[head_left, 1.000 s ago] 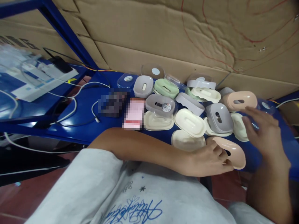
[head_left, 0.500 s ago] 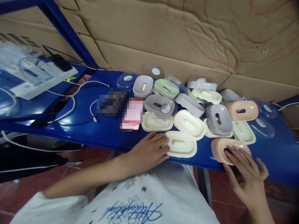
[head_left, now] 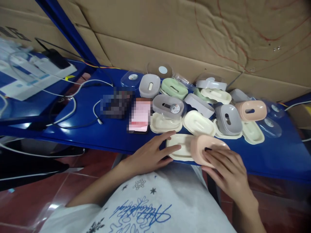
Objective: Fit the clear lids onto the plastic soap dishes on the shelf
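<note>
**Right hand (head_left: 228, 170) grips a peach dish (head_left: 199, 147) against a cream tray (head_left: 186, 145)**

I take that cream tray as the middle of the dial, with twelve towards the cardboard wall (head_left: 155, 38) and six towards the person's printed shirt (head_left: 145, 200). The right hand comes in from four o'clock, its fingers curled over the peach dish by the dark slot and its thumb under the near edge. The dish overlaps the tray's three o'clock end; I can't tell whether it is seated or just held over it. At nine, the left hand (head_left: 167, 147) lies with fingers loosely spread along the tray's end.

Round about, the blue surface (head_left: 286, 152) is crowded. Just off at one o'clock rests another pale tray (head_left: 197, 123). At two, a slotted grey dish (head_left: 232, 124) stands tilted on a cream base (head_left: 217, 131), and beyond it sits a second peach dish (head_left: 259, 110). Farther round, between two and three, are a greenish-white tray (head_left: 254, 132) and a clear cover (head_left: 270, 128).

At eleven, a stickered grey dish (head_left: 159, 103) sits near a light tray (head_left: 164, 124), with a green dish (head_left: 177, 87) farther back at twelve. A lit phone (head_left: 139, 118), its screen blurred out, lies at ten, with white cables (head_left: 77, 108) and a cluttered power strip (head_left: 21, 89) well beyond.
</note>
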Demonstrator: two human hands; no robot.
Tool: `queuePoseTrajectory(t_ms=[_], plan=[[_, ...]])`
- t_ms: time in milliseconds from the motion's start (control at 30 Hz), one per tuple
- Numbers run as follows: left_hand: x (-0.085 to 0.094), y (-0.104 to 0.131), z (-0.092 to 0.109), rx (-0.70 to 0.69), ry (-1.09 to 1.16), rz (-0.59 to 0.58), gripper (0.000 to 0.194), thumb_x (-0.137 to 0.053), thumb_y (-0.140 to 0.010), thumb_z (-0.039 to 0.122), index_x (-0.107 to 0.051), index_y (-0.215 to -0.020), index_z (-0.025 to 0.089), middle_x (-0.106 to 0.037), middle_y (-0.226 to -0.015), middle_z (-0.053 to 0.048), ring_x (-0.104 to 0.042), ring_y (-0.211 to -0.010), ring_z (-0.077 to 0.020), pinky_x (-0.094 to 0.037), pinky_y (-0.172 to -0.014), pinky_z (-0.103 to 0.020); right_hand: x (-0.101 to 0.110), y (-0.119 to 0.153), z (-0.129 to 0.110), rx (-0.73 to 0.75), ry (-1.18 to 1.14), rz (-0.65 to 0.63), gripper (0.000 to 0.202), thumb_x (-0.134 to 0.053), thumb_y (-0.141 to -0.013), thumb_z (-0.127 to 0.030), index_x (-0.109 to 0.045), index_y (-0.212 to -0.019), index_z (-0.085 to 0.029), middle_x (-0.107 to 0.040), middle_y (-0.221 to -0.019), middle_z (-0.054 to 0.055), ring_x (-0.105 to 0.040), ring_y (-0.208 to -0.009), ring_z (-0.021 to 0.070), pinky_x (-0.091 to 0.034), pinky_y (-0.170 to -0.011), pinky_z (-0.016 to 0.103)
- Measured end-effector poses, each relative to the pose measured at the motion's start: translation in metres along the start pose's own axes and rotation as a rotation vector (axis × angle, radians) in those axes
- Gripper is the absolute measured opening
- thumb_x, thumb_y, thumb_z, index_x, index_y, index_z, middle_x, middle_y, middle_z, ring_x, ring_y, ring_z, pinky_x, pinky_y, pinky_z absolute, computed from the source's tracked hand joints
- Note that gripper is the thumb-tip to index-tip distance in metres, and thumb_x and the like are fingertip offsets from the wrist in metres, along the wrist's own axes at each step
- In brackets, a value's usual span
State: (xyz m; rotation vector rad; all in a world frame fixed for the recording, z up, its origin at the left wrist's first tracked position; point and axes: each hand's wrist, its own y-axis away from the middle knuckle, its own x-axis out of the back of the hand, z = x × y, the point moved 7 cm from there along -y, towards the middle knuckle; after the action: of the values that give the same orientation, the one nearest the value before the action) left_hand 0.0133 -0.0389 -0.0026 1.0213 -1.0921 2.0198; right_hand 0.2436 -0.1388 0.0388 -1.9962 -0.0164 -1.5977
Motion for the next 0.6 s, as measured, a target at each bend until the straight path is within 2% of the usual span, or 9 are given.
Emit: queuePoseTrajectory(t_ms=[100,167,233,333,467,600], plan=[[0.003,0.004,0.002,-0.03,-0.024,0.031,0.056,-0.069,-0.103,0.026,-0.051,-0.156,0.033,-0.039,-0.17,-0.017,-0.047,-0.154,-0.0334,-0.058,-0.114,-0.052,-0.019,-0.04,-0.023,0.145,0.013,-0.053,0.042,-0.075,-0.101,-0.028,-0.066,-0.141,-0.023,-0.079,-0.128,0.007,-0.07,-0.122,0.0274,-0.049,-0.106,0.045],[0.004,0.005,0.003,-0.06,-0.037,0.009,0.054,-0.067,-0.105,0.029,-0.05,-0.157,0.034,-0.039,-0.172,-0.014,-0.042,-0.158,-0.0322,-0.054,-0.118,-0.054,-0.03,-0.056,-0.039,0.241,0.018,-0.062,0.033,-0.073,-0.102,-0.031,-0.07,-0.133,-0.019,-0.08,-0.126,0.007,-0.071,-0.119,0.026,-0.049,-0.106,0.044],[0.004,0.005,0.005,-0.094,-0.043,-0.017,0.05,-0.067,-0.106,0.034,-0.053,-0.155,0.031,-0.045,-0.169,-0.012,-0.041,-0.159,-0.0302,-0.05,-0.122,-0.053,-0.039,-0.062,-0.05,0.301,0.035,-0.052,0.026,-0.072,-0.103,-0.034,-0.074,-0.123,-0.017,-0.081,-0.119,0.008,-0.072,-0.115,0.0245,-0.05,-0.103,0.041],[0.005,0.003,0.006,-0.122,-0.029,-0.029,0.049,-0.068,-0.106,0.034,-0.056,-0.152,0.022,-0.059,-0.158,-0.013,-0.049,-0.153,-0.0264,-0.047,-0.125,-0.049,-0.047,-0.061,-0.056,0.327,0.049,-0.034,0.023,-0.069,-0.105,-0.038,-0.075,-0.116,-0.019,-0.082,-0.117,0.006,-0.073,-0.11,0.0219,-0.05,-0.1,0.039],[0.004,0.001,0.004,-0.115,-0.018,-0.012,0.045,-0.064,-0.109,0.036,-0.056,-0.15,0.019,-0.067,-0.149,-0.011,-0.055,-0.149,-0.0228,-0.048,-0.123,-0.045,-0.052,-0.053,-0.042,0.275,0.031,-0.099,0.032,-0.065,-0.108,-0.043,-0.07,-0.132,-0.023,-0.075,-0.139,0.007,-0.065,-0.135,0.0248,-0.04,-0.121,0.049],[0.0,0.0,0.006,-0.126,-0.028,-0.032,0.033,-0.059,-0.111,0.033,-0.061,-0.142,0.02,-0.067,-0.15,-0.008,-0.054,-0.15,-0.0215,-0.046,-0.124,-0.043,-0.057,-0.041,-0.027,0.205,0.0,-0.184,0.047,-0.063,-0.108,-0.032,-0.056,-0.153,-0.023,-0.063,-0.156,0.009,-0.056,-0.148,0.0248,-0.033,-0.131,0.055]])
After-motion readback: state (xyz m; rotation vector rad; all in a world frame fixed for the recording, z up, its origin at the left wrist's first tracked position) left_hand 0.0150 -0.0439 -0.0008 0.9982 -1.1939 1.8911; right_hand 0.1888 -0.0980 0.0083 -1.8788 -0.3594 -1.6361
